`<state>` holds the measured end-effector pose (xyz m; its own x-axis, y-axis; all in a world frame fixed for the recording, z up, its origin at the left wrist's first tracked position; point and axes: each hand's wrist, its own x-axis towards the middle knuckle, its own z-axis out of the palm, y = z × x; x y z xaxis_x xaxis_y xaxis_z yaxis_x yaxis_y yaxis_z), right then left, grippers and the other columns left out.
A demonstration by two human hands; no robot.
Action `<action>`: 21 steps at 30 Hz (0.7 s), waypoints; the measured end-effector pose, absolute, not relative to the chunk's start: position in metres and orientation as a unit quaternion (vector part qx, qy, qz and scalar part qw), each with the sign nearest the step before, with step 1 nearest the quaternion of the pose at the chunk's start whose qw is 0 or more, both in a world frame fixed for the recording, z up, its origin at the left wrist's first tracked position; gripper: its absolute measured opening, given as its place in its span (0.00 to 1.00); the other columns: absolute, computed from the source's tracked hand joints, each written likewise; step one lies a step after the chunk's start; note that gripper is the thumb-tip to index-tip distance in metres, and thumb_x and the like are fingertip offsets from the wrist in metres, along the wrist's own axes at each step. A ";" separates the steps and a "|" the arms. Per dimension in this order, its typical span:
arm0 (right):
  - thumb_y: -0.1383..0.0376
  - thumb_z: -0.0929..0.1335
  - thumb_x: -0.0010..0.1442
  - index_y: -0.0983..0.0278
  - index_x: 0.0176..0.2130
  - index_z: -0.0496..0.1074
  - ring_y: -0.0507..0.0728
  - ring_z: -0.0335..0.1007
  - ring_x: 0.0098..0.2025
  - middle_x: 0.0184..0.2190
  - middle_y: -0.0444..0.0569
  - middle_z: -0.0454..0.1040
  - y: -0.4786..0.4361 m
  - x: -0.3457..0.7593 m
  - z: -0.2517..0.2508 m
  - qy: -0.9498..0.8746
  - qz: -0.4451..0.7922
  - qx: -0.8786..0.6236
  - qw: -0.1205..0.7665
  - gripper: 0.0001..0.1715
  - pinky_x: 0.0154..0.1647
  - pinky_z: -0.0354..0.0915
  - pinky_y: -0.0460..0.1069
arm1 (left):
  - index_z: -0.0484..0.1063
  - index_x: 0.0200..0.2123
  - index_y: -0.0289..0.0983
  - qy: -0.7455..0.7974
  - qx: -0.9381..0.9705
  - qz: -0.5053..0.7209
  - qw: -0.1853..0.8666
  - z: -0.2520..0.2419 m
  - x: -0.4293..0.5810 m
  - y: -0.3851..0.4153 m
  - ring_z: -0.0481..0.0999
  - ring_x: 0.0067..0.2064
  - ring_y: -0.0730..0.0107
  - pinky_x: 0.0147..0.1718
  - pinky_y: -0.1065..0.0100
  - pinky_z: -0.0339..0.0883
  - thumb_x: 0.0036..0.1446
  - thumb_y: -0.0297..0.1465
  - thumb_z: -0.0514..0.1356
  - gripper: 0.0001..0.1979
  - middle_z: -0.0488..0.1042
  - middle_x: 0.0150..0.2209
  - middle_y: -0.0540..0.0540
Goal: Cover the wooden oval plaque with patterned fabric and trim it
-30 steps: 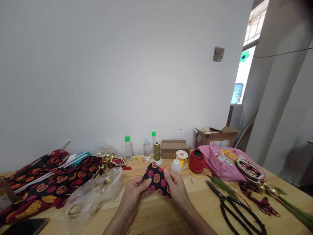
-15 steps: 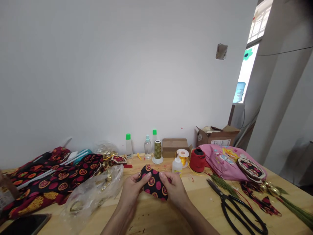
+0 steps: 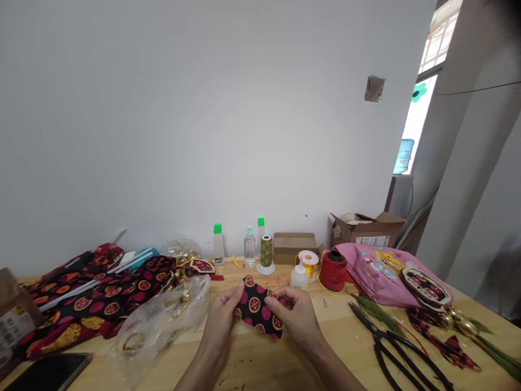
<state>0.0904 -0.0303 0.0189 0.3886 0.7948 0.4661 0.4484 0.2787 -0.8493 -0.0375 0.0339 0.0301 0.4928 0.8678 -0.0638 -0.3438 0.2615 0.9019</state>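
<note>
A small piece of patterned fabric (image 3: 258, 308), black with magenta and orange round motifs, is stretched between my two hands above the wooden table. My left hand (image 3: 223, 310) pinches its left edge, thumb on top. On the other side, my right hand (image 3: 297, 312) grips the upper right edge between thumb and fingers, and a bit of cloth shows folded over there. A white glue bottle (image 3: 299, 278) stands just behind my right hand. Black-handled scissors (image 3: 380, 334) lie to the right, apart from both hands.
On the left are a heap of patterned cloth (image 3: 109, 298), a clear plastic bag (image 3: 163, 312) and a phone (image 3: 51, 372). Along the wall stand bottles, a green thread spool (image 3: 266, 252) and a small cardboard box (image 3: 295, 248). A red thread cone (image 3: 334, 270) sits by a pink bag (image 3: 378, 271).
My right fingers have shifted along the fabric's right side, and its upper right edge now shows folded between them. The whole view has moved slightly.
</note>
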 end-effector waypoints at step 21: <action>0.63 0.64 0.53 0.65 0.40 0.69 0.59 0.66 0.37 0.35 0.52 0.72 -0.035 0.094 0.017 -0.571 0.023 -0.590 0.570 0.13 0.36 0.61 0.53 | 0.69 0.39 0.32 0.211 0.393 0.338 0.829 0.031 -0.036 0.028 0.76 0.35 0.64 0.34 0.67 0.68 0.51 0.37 0.56 0.15 0.77 0.34 0.39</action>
<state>0.0945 -0.0351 0.0172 0.3466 0.7000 0.6244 0.6479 0.3027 -0.6990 -0.0359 0.0285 0.0312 0.6826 0.7258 -0.0846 -0.3940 0.4631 0.7939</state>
